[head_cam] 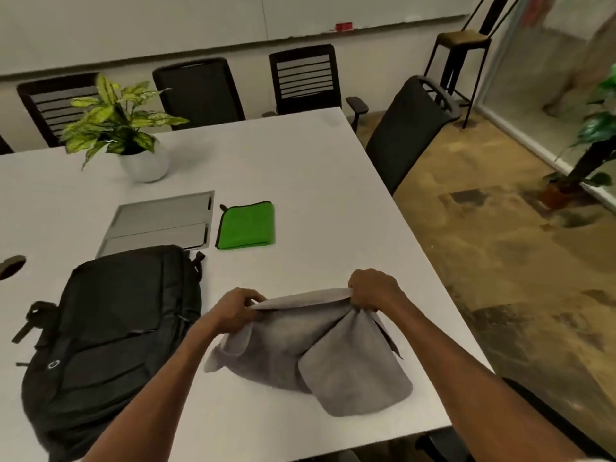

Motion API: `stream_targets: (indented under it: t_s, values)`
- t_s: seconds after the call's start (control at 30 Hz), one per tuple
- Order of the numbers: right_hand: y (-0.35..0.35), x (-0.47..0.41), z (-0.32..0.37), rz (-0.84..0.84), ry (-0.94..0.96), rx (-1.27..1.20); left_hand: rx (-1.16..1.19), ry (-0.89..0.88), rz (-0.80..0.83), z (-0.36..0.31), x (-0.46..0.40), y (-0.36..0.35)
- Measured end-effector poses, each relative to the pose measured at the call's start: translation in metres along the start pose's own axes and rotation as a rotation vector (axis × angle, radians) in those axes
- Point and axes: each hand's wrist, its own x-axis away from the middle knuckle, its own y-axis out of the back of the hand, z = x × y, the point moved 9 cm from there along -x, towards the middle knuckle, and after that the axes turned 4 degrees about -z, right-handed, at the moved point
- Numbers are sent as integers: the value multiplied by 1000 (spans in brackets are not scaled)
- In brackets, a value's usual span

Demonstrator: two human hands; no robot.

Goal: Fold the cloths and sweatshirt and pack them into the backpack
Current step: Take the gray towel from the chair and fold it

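A grey cloth (336, 358) hangs from both my hands just above the white table (300, 181), its lower part bunched on the tabletop. My left hand (238, 310) pinches its upper left edge. My right hand (375, 290) grips its upper right edge. A green cloth (247, 225) lies folded flat farther back in the middle of the table. The black backpack (110, 345) lies on its side to the left of my hands, apparently zipped. No sweatshirt is in view.
A grey flap panel (160, 221) is set into the table behind the backpack. A potted plant (133, 141) stands at the back left. Black office chairs (305, 80) line the far and right sides. The table's right edge drops to brown carpet.
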Motion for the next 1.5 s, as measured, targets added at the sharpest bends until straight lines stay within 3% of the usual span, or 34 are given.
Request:
stream_targets:
  t_s: [0.13,0.23,0.37,0.67,0.77,0.83,0.93,1.0,1.13,1.33,1.43,1.5]
  values:
    - [13,-23,7,-250,-22,-69,109,83,-372,18,-29,25]
    - [2,-36,5,-267,-42,-152,129,157,-573,32,-38,34]
    - [-28,-42,-10,-202,-144,-214,187,253,-579,58,-36,8]
    - [-112,-37,-57,127,-394,-185,97,664,-263,137,2,-94]
    - [-130,-32,-62,214,-450,-311,260,820,-282,134,15,-112]
    - [-145,-27,-55,259,-461,-533,438,960,-347,135,24,-120]
    - [-156,-21,-51,190,-493,-640,713,1154,-435,137,37,-132]
    - [-172,-19,-51,151,-493,-646,870,1096,-472,138,34,-138]
    - [-176,-10,-46,120,-532,-792,1085,760,-418,120,23,-138]
    - [-177,-2,-52,-4,-640,-1153,1138,525,-347,98,19,-118]
    - [-158,-3,-68,-143,-554,-950,1011,506,-341,102,23,-102]
    - [-138,-2,-76,-225,-455,-736,777,531,-407,111,30,-84]
